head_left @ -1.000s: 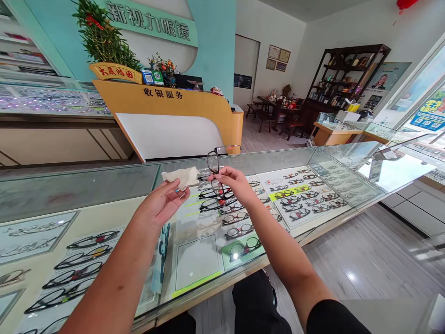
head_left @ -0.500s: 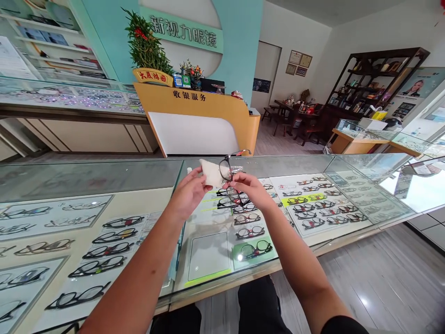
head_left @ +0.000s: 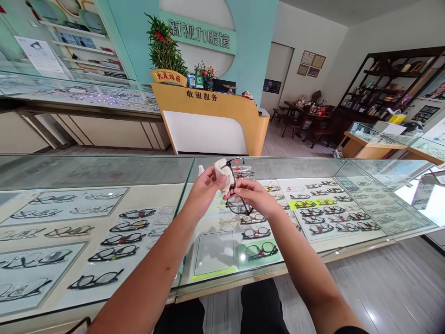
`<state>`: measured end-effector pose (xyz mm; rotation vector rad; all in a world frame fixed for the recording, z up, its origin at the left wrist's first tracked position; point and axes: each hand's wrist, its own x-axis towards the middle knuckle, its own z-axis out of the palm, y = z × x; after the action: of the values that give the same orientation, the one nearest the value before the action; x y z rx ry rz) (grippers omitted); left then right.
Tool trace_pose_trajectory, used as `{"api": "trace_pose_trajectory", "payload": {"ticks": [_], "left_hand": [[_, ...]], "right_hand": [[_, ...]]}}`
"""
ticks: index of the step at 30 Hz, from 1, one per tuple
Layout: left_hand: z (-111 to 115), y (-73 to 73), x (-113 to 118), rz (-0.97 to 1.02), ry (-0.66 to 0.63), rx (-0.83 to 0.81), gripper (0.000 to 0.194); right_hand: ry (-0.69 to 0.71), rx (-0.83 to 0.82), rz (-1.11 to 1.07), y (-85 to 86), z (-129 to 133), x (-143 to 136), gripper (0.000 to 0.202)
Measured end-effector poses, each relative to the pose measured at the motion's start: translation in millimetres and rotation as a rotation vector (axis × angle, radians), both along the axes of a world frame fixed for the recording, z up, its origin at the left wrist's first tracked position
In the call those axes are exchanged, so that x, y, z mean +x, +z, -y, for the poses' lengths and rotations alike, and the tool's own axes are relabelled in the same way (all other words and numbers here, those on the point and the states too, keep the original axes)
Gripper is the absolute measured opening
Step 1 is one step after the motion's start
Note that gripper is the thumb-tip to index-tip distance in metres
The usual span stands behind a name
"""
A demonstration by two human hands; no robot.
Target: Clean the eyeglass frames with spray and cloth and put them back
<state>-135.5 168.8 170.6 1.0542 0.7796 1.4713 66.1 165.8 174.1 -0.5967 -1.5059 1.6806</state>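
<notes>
A pale cloth [head_left: 225, 175] is pinched in my left hand [head_left: 205, 189] and folded over the upper lens of a pair of eyeglasses [head_left: 238, 205]. Fingers of my right hand [head_left: 255, 197] are closed on the dark frame near its middle. The glasses hang roughly upright on their side, above the glass counter, with the lower lens bare and one temple sticking out at the top. The cloth hides most of the upper lens.
Beneath my hands runs a glass display counter [head_left: 156, 174] with rows of eyeglasses inside. An empty-looking display tray [head_left: 214, 253] lies near its front, beside glasses on a green card [head_left: 260, 250]. Across the aisle stands a yellow-and-white cashier desk [head_left: 208, 123].
My left hand has brought the cloth from beside the upper lens onto it, wrapping it. The view has turned slightly left.
</notes>
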Motion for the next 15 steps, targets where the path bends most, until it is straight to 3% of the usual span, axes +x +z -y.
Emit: {"api": "trace_pose_trajectory", "payload": {"ticks": [8,15], "left_hand": [[3.4,-0.5,0.9,0.056,-0.229,-0.022,0.058],[5.1,5.2,-1.4,0.098,-0.282,-0.018,0.053]], "right_hand": [[0.041,-0.122,-0.051,3.7,3.7,-7.0,0.048],[0.027,-0.164,-0.085,3.4,3.4,-7.5,0.046]]}}
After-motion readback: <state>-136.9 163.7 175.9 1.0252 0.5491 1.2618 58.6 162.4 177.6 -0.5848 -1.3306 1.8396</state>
